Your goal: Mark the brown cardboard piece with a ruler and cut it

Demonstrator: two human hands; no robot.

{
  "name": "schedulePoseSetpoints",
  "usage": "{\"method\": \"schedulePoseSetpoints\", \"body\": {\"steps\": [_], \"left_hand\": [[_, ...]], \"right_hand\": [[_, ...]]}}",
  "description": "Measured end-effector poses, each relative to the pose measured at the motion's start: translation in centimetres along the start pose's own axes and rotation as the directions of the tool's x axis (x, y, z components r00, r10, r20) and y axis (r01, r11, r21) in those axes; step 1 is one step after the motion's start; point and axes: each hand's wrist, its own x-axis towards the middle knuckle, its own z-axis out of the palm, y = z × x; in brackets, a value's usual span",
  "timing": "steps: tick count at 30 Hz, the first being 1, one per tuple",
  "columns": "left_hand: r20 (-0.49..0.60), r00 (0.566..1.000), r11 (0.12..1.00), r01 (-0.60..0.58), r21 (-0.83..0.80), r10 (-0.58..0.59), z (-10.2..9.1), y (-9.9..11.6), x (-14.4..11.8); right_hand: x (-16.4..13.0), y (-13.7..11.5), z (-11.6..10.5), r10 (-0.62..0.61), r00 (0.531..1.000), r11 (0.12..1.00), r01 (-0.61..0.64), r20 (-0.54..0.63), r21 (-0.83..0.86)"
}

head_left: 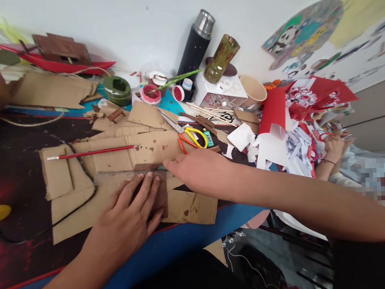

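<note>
My left hand (128, 210) lies with fingers spread, pressing a clear ruler (110, 177) and a brown-painted cardboard piece (161, 192) down onto layered plain cardboard (191, 205). My right hand (193, 167) is closed at the ruler's right end. It grips a slim tool that looks like a craft knife (161, 167), mostly hidden in the fist, its tip by the ruler's upper edge. Just beyond the right hand are scissors (192, 136) with yellow and orange handles, blades apart. A red-handled paintbrush (94, 152) rests on the cardboard above the left hand.
Along the wall stand a red model boat (60, 60), a green paint jar (117, 90), a pink paint cup (150, 94), a black thermos (195, 45) and a white box (220, 91). A black cord (82, 165) crosses the cardboard. Another person's hands (334, 150) are beyond the paper scraps (300, 151).
</note>
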Motion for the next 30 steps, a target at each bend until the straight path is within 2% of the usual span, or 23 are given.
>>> {"method": "schedulePoseSetpoints", "body": {"steps": [7, 16, 23, 30], "left_hand": [[-0.020, 0.999, 0.999, -0.029, 0.043, 0.030, 0.3, -0.2, -0.2], [-0.011, 1.000, 0.999, -0.020, 0.034, 0.021, 0.0, -0.1, 0.1], [-0.046, 0.994, 0.990, -0.094, 0.101, 0.099, 0.4, -0.4, 0.0], [-0.044, 0.995, 0.992, -0.085, 0.089, 0.089, 0.5, -0.4, -0.1]], "right_hand": [[0.3, -0.7, -0.6, 0.022, 0.999, 1.000, -0.021, 0.037, -0.023], [0.5, 0.2, -0.7, -0.020, 0.998, 1.000, 0.019, 0.057, 0.022], [0.1, -0.5, -1.3, 0.007, 0.999, 1.000, -0.006, 0.039, -0.020], [0.0, -0.3, -1.0, 0.021, 0.999, 1.000, -0.021, 0.033, -0.007]]}}
